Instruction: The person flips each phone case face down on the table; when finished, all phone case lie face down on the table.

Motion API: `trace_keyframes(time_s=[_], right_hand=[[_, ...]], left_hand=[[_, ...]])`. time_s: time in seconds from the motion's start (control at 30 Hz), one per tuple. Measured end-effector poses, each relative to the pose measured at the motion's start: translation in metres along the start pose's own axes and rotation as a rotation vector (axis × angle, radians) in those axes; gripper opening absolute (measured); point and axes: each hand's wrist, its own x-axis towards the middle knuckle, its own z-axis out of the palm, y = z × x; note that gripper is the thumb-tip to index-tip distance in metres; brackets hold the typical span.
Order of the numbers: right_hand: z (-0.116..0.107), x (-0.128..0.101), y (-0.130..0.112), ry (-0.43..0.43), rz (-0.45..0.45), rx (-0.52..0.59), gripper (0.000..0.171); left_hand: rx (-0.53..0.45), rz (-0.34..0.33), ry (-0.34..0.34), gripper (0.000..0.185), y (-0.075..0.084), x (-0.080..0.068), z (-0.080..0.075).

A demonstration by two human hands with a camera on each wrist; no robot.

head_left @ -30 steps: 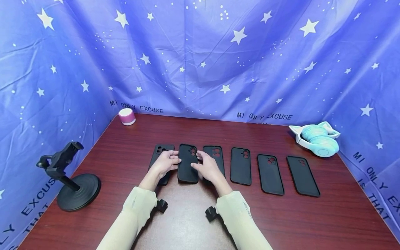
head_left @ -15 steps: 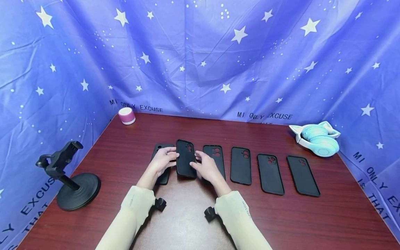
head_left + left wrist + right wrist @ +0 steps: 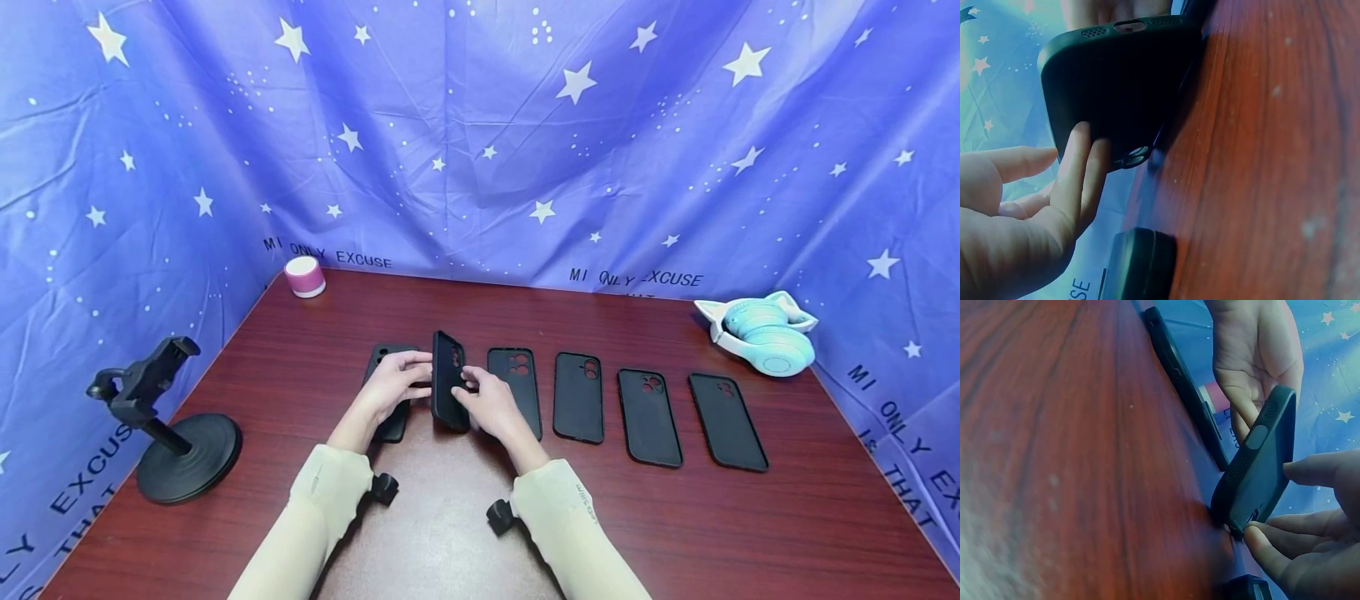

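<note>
Two cream sleeves reach over a dark red wooden worktop (image 3: 450,533), a small black camera mount strapped under each wrist. Beyond them, the left hand (image 3: 390,385) and the right hand (image 3: 487,404) together hold a black phone case (image 3: 448,390), tipped up on its long edge with one lower corner close to the wood. The left fingers (image 3: 1082,169) lie fairly straight along its back, thumb opposite; the right fingers (image 3: 1272,547) curl round and pinch its other edge.

Just left of the tipped case, partly under the left hand, a second black phone case (image 3: 388,392) lies flat. To the right of the tipped case, four more black cases lie flat in a row, apart from one another: the first (image 3: 516,387) just beside the right hand, then the next (image 3: 578,397), another (image 3: 649,416) and the last (image 3: 727,421).

Well left of the tipped case, near the worktop's edge, stands a black phone stand (image 3: 161,417) on a round base. Far right of it, past the row, sit turquoise cat-ear headphones (image 3: 761,333). At the back left corner stands a small pink-and-white round speaker (image 3: 304,276), before a blue star-printed backdrop (image 3: 480,142).
</note>
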Motion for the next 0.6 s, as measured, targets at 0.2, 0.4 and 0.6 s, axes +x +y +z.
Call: trace_keyframes(time_s=[0.2, 0.4, 0.6], right_hand=[[0.0007, 0.0001, 0.0005, 0.002, 0.011, 0.033, 0.05], [0.0004, 0.0004, -0.0019, -0.014, 0.055, 0.069, 0.057], [0.0001, 0.0007, -0.0037, -0.016, 0.078, 0.085, 0.061]], left_hand=[[-0.027, 0.037, -0.05, 0.043, 0.0006, -0.0017, -0.0001], [-0.015, -0.018, -0.068, 0.042, -0.0014, 0.0027, 0.0016], [-0.023, -0.041, -0.085, 0.044, -0.0004, 0.0031, 0.0035]])
